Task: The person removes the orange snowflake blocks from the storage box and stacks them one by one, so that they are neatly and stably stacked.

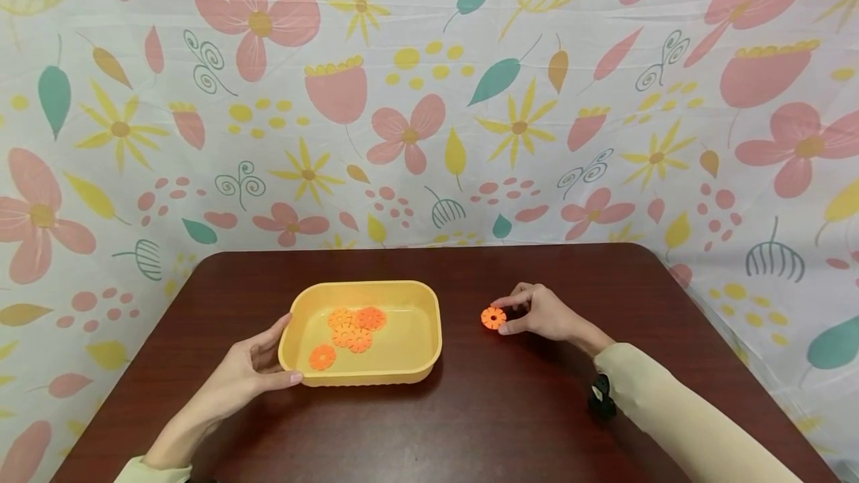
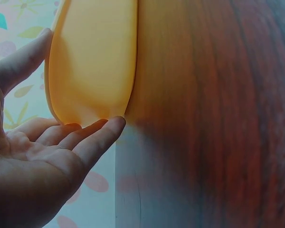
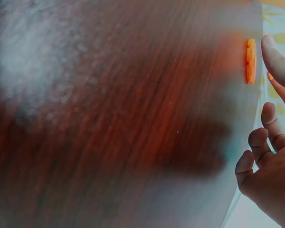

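In the head view a yellow plastic basin (image 1: pixel 403 341) holds several orange notched discs (image 1: pixel 323 357). My left hand (image 1: pixel 244 367) grips the basin's left end, thumb at the near corner and fingers along the far side; the left wrist view shows its fingertips (image 2: pixel 116 124) against the rim. To the basin's right, my right hand (image 1: pixel 540 311) pinches an orange notched disc (image 1: pixel 493 317) by its edge between thumb and forefinger. From the right wrist, orange shows edge-on (image 3: pixel 251 61) beside the thumb, with small orange bits behind it; the thumb hides part of the pinched disc.
Everything sits on a dark reddish-brown table (image 1: pixel 496 423) with rounded far corners. Behind it hangs a white cloth (image 1: pixel 429 192) printed with flowers and leaves. A black band (image 1: pixel 602 396) is at my right wrist, by the pale sleeve (image 1: pixel 678 408).
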The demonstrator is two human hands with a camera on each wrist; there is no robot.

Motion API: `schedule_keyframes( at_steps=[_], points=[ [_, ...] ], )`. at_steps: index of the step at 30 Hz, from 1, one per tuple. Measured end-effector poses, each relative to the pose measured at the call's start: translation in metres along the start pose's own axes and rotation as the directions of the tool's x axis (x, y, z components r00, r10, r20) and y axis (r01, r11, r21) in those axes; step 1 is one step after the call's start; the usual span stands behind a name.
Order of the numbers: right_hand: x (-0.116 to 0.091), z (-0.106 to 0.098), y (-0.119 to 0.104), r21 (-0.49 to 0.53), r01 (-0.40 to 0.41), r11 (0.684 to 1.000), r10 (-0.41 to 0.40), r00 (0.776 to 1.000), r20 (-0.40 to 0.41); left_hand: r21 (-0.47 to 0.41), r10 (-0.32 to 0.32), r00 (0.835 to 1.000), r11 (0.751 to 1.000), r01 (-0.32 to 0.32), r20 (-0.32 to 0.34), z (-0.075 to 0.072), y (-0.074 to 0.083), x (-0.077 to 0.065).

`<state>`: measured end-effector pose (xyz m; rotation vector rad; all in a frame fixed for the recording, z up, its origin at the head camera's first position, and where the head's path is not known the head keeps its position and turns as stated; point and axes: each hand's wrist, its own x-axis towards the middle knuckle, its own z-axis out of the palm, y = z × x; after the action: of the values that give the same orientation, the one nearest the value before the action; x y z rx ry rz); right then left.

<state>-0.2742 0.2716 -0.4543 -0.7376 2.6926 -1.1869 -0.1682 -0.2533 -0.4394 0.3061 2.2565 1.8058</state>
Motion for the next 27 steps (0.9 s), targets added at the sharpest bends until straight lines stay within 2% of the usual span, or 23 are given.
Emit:
schedule_keyframes(
  at_steps=[8, 27],
  points=[
    [-0.0001, -0.0011, 0.0008, -0.022, -0.006, 1.0, 0.006, 1.0, 0.006, 0.007, 0.023, 1.0, 1.0, -0.023, 0.004, 0.0007, 0.0003, 0.0008],
    [0.0057, 0.0009, 0.0061, -0.089, 0.016, 0.996, -0.015, 1.0, 0.016, 0.009, 0.012, 1.0, 1.0, -0.012, -0.008, 0.0004, -0.001, -0.0006]
  ],
)
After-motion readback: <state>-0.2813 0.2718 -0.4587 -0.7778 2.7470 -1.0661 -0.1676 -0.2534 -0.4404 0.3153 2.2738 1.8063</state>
